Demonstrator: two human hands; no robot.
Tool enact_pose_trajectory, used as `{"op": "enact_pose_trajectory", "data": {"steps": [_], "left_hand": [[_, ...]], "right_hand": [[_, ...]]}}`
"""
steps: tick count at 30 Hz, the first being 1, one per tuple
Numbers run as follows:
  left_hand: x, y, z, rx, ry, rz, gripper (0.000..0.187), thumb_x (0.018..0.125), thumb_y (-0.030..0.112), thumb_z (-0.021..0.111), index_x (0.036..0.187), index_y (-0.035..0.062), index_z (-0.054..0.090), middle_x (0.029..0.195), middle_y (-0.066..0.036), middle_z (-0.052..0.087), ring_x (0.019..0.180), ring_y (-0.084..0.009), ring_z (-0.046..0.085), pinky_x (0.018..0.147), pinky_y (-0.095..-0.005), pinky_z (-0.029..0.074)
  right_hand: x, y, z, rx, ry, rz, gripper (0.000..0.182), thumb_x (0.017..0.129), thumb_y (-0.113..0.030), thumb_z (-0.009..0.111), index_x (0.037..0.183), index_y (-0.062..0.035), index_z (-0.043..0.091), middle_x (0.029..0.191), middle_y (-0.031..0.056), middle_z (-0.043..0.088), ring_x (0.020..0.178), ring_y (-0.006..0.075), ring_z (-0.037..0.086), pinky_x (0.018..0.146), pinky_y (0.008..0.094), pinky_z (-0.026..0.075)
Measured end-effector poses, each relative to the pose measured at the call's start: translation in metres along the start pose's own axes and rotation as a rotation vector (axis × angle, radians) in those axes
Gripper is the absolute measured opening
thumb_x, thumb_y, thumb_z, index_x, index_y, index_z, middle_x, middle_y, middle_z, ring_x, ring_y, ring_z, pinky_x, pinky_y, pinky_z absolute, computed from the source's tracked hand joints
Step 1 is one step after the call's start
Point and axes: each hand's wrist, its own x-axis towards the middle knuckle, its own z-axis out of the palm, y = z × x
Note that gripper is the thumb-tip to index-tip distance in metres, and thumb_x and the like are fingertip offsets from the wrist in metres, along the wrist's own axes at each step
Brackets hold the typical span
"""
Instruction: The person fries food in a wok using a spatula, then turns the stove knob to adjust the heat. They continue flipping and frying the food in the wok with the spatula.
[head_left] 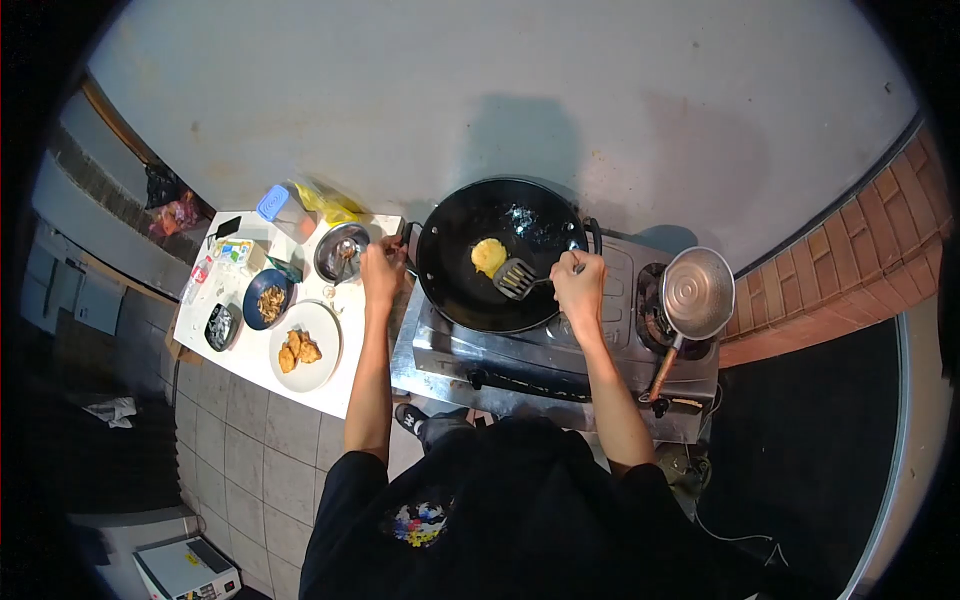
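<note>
My right hand [578, 288] is wrapped round the handle of a slotted spatula [515, 279], whose blade lies in a large black wok [460, 300] against the lower right edge of a round yellow piece of food [488, 257]. My left hand [382, 272] is closed at the wok's left side, close to its left handle; its fingers are partly hidden, and what they grip is too small to make out. Just left of that hand stands a metal bowl [341, 252] with a utensil in it.
A metal stove [500, 362] carries the wok and, at right, a saucepan [697, 292]. On the white table [255, 368] are a plate [322, 372] of browned pieces, a blue bowl [268, 299], a black container [222, 327] and a blue-lidded container [285, 211]. A brick ledge [840, 255] runs along the right.
</note>
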Motion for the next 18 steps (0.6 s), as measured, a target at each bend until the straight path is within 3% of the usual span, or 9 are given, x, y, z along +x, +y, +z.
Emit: {"op": "enact_pose_trajectory", "data": {"steps": [2,5,11,13,18], "left_hand": [[0.001,-0.002,0.0,0.024,0.0,0.009,0.022,0.078,0.007,0.069,0.097,-0.0028,0.068,0.084,-0.017,0.069,0.08,-0.0265,0.07,0.073,-0.0338,0.051],[0.0,-0.004,0.001,-0.027,0.006,-0.006,0.022,0.078,0.007,0.069,0.099,0.0002,0.069,0.083,-0.019,0.068,0.081,-0.0331,0.067,0.073,-0.0379,0.05],[0.0,-0.01,0.004,-0.049,0.01,-0.042,0.023,0.078,0.009,0.07,0.099,0.0,0.068,0.087,-0.02,0.069,0.084,-0.0336,0.068,0.074,-0.0377,0.051],[0.0,-0.011,0.004,-0.045,0.012,-0.028,0.019,0.079,0.004,0.069,0.097,-0.002,0.069,0.086,-0.016,0.07,0.081,-0.0241,0.07,0.071,-0.0319,0.053],[0.001,-0.009,0.001,0.017,-0.003,-0.023,0.02,0.078,0.006,0.07,0.097,-0.0008,0.069,0.085,-0.016,0.07,0.082,-0.0239,0.07,0.072,-0.032,0.053]], "right_hand": [[0.001,-0.002,0.001,-0.063,-0.001,-0.022,0.022,0.076,-0.008,0.05,0.062,0.0089,0.049,0.058,0.0287,0.045,0.053,0.0426,0.053,0.053,0.0444,0.038],[0.0,-0.025,-0.001,-0.14,0.036,-0.094,0.023,0.076,-0.008,0.049,0.061,0.0088,0.05,0.06,0.0293,0.047,0.061,0.0481,0.053,0.055,0.0455,0.04],[0.008,-0.032,0.0,-0.167,-0.001,-0.025,0.024,0.077,-0.007,0.048,0.06,0.0083,0.053,0.061,0.03,0.049,0.063,0.048,0.055,0.058,0.0459,0.042],[0.01,-0.032,0.002,-0.171,0.014,-0.043,0.024,0.077,-0.007,0.048,0.06,0.0085,0.053,0.061,0.0303,0.049,0.063,0.048,0.055,0.058,0.0461,0.042],[0.009,-0.032,0.002,-0.18,0.004,-0.072,0.023,0.077,-0.007,0.048,0.061,0.0091,0.053,0.061,0.0305,0.049,0.062,0.048,0.055,0.057,0.0462,0.042]]}}
